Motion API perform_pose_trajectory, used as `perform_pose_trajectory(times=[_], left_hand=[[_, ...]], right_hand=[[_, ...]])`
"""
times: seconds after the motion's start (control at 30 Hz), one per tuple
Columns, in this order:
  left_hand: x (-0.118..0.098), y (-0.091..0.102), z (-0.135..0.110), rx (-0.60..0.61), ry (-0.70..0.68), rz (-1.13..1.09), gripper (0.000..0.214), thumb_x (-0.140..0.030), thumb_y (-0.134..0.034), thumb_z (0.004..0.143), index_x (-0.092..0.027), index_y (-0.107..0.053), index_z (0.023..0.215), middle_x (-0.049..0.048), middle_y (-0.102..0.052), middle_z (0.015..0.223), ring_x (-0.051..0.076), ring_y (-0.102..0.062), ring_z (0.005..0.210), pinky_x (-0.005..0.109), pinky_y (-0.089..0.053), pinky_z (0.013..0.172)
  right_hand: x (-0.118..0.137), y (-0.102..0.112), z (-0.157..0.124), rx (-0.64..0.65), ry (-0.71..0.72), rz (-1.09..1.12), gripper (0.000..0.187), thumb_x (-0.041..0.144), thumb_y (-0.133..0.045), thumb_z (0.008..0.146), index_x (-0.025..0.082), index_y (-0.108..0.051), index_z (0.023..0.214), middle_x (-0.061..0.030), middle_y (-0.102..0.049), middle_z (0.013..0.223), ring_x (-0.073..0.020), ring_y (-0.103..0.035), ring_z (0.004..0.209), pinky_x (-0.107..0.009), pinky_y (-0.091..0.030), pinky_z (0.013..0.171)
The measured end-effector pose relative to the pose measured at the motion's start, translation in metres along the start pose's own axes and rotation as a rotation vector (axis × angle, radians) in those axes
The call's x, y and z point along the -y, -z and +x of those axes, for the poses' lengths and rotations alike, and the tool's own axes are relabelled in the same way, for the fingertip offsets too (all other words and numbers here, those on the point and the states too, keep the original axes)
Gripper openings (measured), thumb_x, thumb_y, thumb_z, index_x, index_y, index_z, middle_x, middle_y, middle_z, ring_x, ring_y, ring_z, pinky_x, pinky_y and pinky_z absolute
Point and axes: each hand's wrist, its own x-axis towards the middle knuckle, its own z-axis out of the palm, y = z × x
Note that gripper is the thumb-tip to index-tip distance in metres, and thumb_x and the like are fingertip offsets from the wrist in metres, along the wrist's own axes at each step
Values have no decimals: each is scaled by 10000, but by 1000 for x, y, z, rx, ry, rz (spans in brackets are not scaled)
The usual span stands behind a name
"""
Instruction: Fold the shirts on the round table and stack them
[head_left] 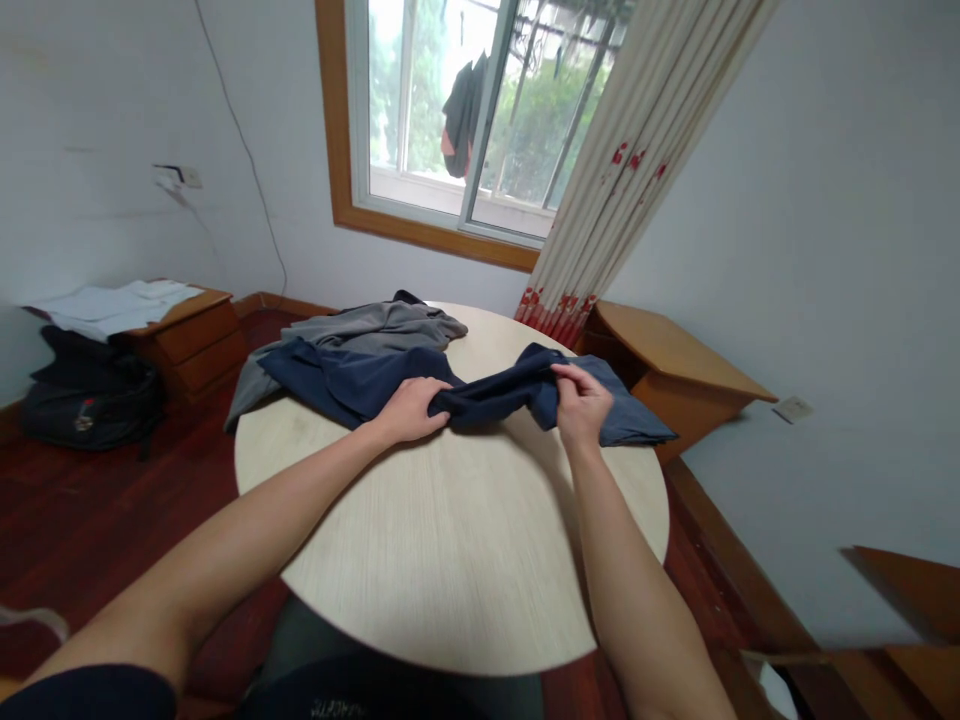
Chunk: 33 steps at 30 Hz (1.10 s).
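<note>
- The dark navy blue cloth garment [495,395] lies bunched on the round pale wooden table [450,560], just above the middle of the frame, its long axis running left to right across the picture, with the right end tipped slightly lower.
- The left hand [411,410] is closed on the garment's left end, fingers curled into the fabric.
- The right hand [581,405] pinches a fold near the garment's right part; beyond it a flatter, lighter blue section [637,420] spreads toward the table's right edge.
- A second dark blue garment [352,380] lies just left of the left hand, touching the held one, and a grey garment [375,330] rests behind it, trailing over the table's far left edge.
- In the left of the frame stands a wooden bedside cabinet [199,340] with white cloth [112,305] on top and a black backpack [90,400] on the floor beside it.
</note>
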Motion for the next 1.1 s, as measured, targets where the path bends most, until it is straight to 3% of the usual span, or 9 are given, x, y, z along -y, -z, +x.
perform_pose_trajectory(times=[0.1,0.2,0.3,0.47,0.53,0.7,0.8,0.93,1.1], left_hand=[[10,-3,-1,102,48,48,415,-336,-662,794,-165,-669,1172,114,-699,1153,303,-632,1093,432,-459,998],[16,-4,-2,157,29,57,271,-306,-625,819,-191,-713,1048,92,-714,1062,281,-643,1025,398,-482,942],[15,-4,-3,150,35,59,194,-279,-587,842,-212,-716,972,71,-718,1008,274,-640,998,393,-480,920],[11,-3,-2,-32,168,-156,183,-247,-527,859,-218,-687,944,54,-720,977,252,-650,951,368,-496,875],[14,0,2,-155,227,-358,171,-261,-534,842,-205,-675,920,38,-720,939,238,-650,918,371,-500,891],[32,7,15,-520,411,-1012,296,-338,-622,775,-189,-655,1029,22,-720,1008,220,-660,961,363,-515,935],[47,4,18,-608,509,-1218,373,-417,-643,800,-200,-626,1103,50,-703,1102,222,-667,1006,377,-518,960],[61,-5,14,-604,578,-961,447,-429,-704,796,-213,-584,1168,96,-657,1202,247,-624,1141,418,-474,1041],[56,-3,6,-441,315,-412,574,-475,-687,809,-198,-553,1293,133,-566,1357,285,-516,1300,455,-357,1152]], right_hand=[[-29,26,24,-365,-159,9,227,231,-581,781,131,-733,917,-85,-743,966,-213,-696,950,-389,-540,953],[-55,41,33,-488,-329,-6,312,201,-542,764,98,-706,1008,-112,-729,1043,-217,-686,979,-386,-533,966],[-67,39,25,-372,-340,-84,387,236,-573,749,88,-695,1085,-126,-718,1118,-241,-669,1044,-432,-498,1020],[-62,22,8,42,-180,-278,617,404,-662,749,102,-628,1286,-161,-636,1320,-279,-583,1224,-450,-416,1106],[-55,21,6,70,-109,-296,669,438,-651,771,111,-585,1351,-164,-606,1362,-278,-576,1240,-445,-419,1104],[-35,23,7,-32,95,-331,677,453,-557,876,167,-460,1482,-134,-503,1480,-268,-488,1353,-449,-371,1148],[-36,17,2,115,97,-350,666,458,-562,878,176,-476,1476,-123,-501,1494,-263,-463,1379,-449,-337,1174],[-52,10,-6,328,-63,-361,632,456,-616,825,128,-595,1364,-157,-607,1386,-286,-550,1297,-457,-365,1157],[-63,12,-6,315,-134,-370,655,494,-614,830,111,-593,1361,-173,-593,1399,-291,-537,1312,-447,-358,1162]])
